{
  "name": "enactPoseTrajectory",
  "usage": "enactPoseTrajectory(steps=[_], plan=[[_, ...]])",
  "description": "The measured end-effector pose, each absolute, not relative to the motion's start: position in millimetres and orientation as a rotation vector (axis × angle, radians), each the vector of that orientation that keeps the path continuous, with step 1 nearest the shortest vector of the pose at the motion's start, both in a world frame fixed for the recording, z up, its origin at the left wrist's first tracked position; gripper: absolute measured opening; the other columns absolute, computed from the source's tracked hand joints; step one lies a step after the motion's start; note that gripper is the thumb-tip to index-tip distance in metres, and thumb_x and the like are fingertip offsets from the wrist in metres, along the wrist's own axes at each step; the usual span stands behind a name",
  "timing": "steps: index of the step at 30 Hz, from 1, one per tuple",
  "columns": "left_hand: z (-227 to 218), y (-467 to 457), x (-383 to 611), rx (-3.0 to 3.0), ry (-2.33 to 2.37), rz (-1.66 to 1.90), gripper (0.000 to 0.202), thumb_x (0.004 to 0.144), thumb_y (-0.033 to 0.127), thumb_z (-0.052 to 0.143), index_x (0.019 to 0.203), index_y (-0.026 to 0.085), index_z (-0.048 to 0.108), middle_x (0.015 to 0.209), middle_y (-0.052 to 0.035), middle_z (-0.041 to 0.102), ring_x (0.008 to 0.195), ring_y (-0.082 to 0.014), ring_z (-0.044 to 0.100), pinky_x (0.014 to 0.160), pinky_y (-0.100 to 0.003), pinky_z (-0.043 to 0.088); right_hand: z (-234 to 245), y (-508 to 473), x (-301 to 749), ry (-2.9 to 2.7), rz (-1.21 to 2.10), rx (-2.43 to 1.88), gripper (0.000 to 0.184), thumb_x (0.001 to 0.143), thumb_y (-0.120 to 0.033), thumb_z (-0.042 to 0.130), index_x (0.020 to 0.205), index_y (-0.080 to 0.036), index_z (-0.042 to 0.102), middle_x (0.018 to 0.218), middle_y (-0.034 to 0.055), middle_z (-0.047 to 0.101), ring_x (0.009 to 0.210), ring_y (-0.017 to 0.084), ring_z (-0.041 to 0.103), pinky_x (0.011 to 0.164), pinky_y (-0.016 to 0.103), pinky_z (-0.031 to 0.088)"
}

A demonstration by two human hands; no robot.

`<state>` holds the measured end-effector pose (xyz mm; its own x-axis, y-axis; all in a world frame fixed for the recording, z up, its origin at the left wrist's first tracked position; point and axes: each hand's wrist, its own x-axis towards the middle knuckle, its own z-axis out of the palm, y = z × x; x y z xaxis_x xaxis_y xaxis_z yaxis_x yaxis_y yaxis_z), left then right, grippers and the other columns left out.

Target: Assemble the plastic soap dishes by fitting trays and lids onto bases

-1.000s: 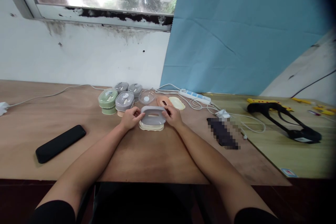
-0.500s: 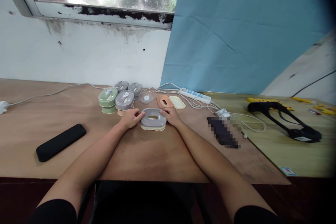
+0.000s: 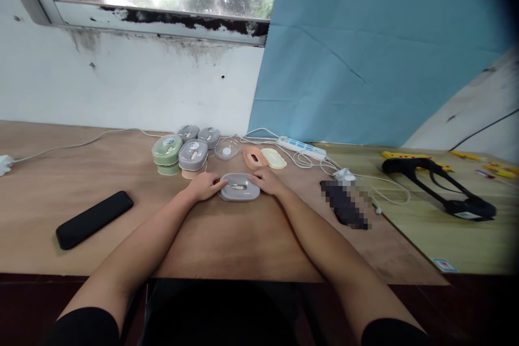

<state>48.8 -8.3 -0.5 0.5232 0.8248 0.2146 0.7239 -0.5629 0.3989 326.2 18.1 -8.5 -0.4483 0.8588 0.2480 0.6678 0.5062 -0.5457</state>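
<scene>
A grey plastic box lid (image 3: 249,194) with an oval slot in its middle lies flat in front of me. My left hand (image 3: 206,186) holds its left edge, the thumb resting on top. At the opposite edge, my right hand (image 3: 266,180) grips the lid with its fingers closed on the rim. Whatever lies under the lid is hidden. Just behind it are an orange slotted piece (image 3: 248,158), a cream-coloured piece (image 3: 274,158) and a clear cover (image 3: 221,150) with a white round button.
Small lidded boxes, a green one (image 3: 167,150) and several grey ones (image 3: 193,154), stand behind my left hand. A black phone (image 3: 95,219) lies at left. A power strip (image 3: 302,147) with white cables is at back right, a black strap frame (image 3: 458,203) further right.
The grey lid has come down and slightly nearer to me, and lies flatter. The cream edge that showed beneath it is now covered. Both hands moved along with it.
</scene>
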Motion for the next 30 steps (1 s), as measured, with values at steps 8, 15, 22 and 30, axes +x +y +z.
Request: enactPoseTrajectory(steps=[8, 15, 22, 30], plan=[[0.3, -7.9, 50.4, 2.495, 1.464, 0.473, 0.056, 0.093, 0.058, 0.029, 0.074, 0.019, 0.064, 0.078, -0.0074, 0.069, 0.068, -0.0205, 0.059, 0.056, -0.029, 0.031, -7.3, 17.5, 320.4, -2.239, 0.406, -1.412, 0.057, 0.085, -0.061, 0.046, 0.049, -0.017, 0.044, 0.049, -0.0017, 0.044, 0.051, 0.010, 0.040, 0.050, 0.026, 0.021], [1.8, -8.9, 52.2, 2.458, 1.512, 0.472, 0.057, 0.093, 0.059, 0.027, 0.077, 0.020, 0.065, 0.081, -0.0078, 0.070, 0.073, -0.0218, 0.062, 0.061, -0.029, 0.037, -7.6, 18.3, 319.8, -2.228, 0.400, -1.466, 0.058, 0.085, -0.063, 0.044, 0.050, -0.017, 0.046, 0.051, -0.0010, 0.048, 0.052, 0.011, 0.043, 0.050, 0.026, 0.022], [-0.1, -8.4, 52.5, 2.328, 1.616, 0.594, 0.050, 0.091, 0.060, 0.038, 0.106, 0.019, 0.062, 0.098, -0.0088, 0.071, 0.090, -0.0244, 0.065, 0.073, -0.030, 0.045, -5.7, 16.4, 317.9, -2.170, 0.343, -1.463, 0.053, 0.086, -0.061, 0.045, 0.058, -0.017, 0.054, 0.060, 0.0009, 0.056, 0.059, 0.013, 0.047, 0.053, 0.026, 0.026], [1.9, -8.1, 51.0, 2.376, 1.528, 0.554, 0.054, 0.093, 0.059, 0.031, 0.107, 0.023, 0.068, 0.103, -0.0069, 0.072, 0.093, -0.0243, 0.066, 0.074, -0.030, 0.045, -8.5, 17.6, 318.7, -2.164, 0.422, -1.379, 0.053, 0.087, -0.060, 0.044, 0.057, -0.017, 0.053, 0.057, -0.0006, 0.052, 0.058, 0.012, 0.045, 0.054, 0.025, 0.027]])
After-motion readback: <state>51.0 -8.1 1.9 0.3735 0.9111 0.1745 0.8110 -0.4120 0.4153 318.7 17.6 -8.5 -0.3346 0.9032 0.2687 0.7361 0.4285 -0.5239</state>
